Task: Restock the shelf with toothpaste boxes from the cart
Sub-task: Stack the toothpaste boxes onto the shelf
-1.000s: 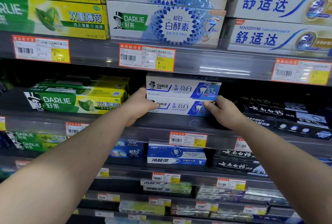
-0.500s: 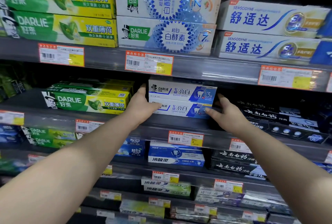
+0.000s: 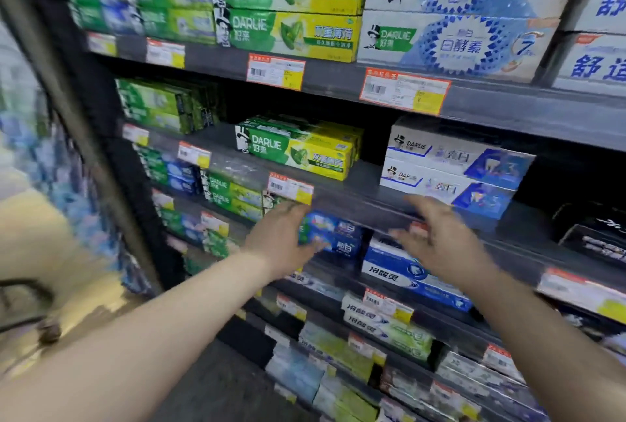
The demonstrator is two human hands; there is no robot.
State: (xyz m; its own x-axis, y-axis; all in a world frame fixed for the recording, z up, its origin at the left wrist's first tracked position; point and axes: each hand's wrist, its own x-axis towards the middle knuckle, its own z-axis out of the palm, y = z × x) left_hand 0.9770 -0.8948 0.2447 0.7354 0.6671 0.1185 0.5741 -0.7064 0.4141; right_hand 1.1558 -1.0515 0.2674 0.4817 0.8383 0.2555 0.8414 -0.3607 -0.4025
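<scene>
Two white-and-blue Darlie toothpaste boxes [image 3: 454, 167] lie stacked on the middle shelf [image 3: 366, 205], right of a stack of green-and-yellow Darlie boxes [image 3: 298, 147]. My left hand [image 3: 281, 242] hovers below and left of them, in front of the shelf edge, fingers relaxed and holding nothing. My right hand [image 3: 440, 245] is blurred, fingers spread, just below the white boxes and apart from them. Neither hand touches a box.
Price tags [image 3: 289, 186] line the shelf edges. Blue boxes [image 3: 333, 235] and more toothpaste fill the lower shelves. Large Darlie boxes [image 3: 457, 39] sit on the top shelf. A dark upright post [image 3: 84, 137] bounds the shelving on the left; a dark curved bar [image 3: 23, 289] shows at far left.
Both hands have let go of the white-and-blue boxes and pulled back and down from the shelf. The view has swung left, so the shelves shifted right.
</scene>
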